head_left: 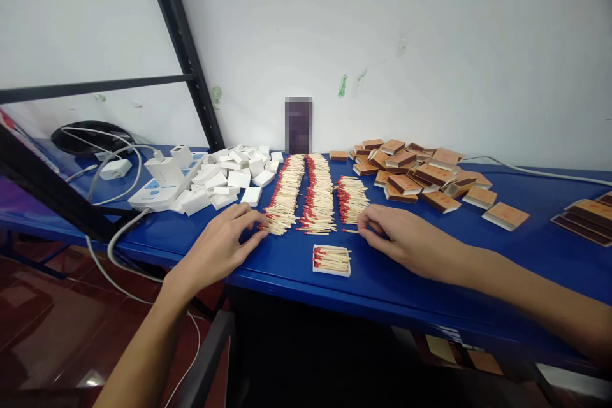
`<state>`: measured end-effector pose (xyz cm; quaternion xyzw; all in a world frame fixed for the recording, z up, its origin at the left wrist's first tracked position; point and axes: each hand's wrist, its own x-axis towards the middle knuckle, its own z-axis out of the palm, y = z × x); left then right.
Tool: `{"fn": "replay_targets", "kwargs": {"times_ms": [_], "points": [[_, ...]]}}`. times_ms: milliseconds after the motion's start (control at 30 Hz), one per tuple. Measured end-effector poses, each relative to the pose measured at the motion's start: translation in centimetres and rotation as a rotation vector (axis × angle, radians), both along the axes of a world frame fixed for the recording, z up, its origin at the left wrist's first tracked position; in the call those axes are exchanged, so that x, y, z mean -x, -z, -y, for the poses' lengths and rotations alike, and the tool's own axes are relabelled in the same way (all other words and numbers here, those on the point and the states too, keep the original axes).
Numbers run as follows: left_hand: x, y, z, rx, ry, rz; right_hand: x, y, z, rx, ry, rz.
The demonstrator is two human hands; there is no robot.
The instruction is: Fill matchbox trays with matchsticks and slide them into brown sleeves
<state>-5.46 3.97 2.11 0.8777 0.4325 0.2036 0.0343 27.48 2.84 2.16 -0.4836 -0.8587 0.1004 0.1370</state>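
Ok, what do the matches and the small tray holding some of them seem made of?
Matches: probably matte wood, judging by the pale, bare-looking sticks with red heads. Small tray: likely matte white paperboard, given its thin walls, though plastic is possible.

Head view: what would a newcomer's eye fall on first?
Probably the three rows of red-tipped matches running back across the middle of the blue table. Just nearer the camera sits a small white tray holding more matches. Then come two heaps: white boxes left of the rows, orange-brown matchboxes to their right.
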Motion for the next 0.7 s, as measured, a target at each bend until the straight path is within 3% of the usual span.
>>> {"fn": "replay_targets", "kwargs": {"times_ms": [333,567,700], "points": [[-0.6,0.6,-0.7,-0.063,0.043,-0.061,3.6,-1.5,2.4,0.089,-0.085,-0.101],[-0.9,0.4,-0.3,-0.134,0.054,0.009,1.3,-1.3,1.0,-0.048,0.019,-0.129],[-2.9,-0.3,1.0,-0.152,0.127,0.077,-0.4,-0.5,0.0,-0.091,0.086,-0.074]]}}
